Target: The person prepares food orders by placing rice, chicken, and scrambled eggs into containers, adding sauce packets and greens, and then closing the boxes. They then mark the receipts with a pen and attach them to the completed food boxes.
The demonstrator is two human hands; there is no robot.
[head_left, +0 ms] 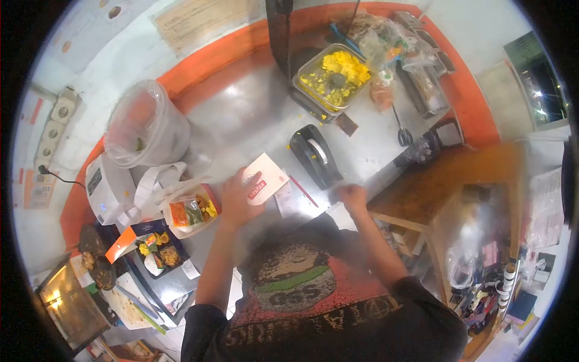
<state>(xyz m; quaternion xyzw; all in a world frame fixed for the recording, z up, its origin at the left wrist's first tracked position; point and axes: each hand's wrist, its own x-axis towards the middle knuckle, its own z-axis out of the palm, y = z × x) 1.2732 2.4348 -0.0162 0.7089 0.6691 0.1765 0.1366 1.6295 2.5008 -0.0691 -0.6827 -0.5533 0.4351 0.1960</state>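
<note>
My left hand (237, 202) is on a closed white food box (269, 175) with red print, its fingers over the top and near side. My right hand (351, 197) is closed and slightly blurred near the front end of a black tape dispenser (315, 157). Something pale shows at its fingertips, too faint to name. Left of my left hand stands an open food box (194, 224) holding yellow and orange food and a clear packet. Between my hands, a red pen (304, 191) lies beside a paper slip (286, 203).
A clear tub of yellow food (335, 75) stands at the back, with plastic bags (386, 45) and scissors (404, 136) to its right. On the left are a lined bin (145, 123), a white machine (108, 190) and a black food tray (161, 253). Wooden shelving (446, 199) adjoins the counter.
</note>
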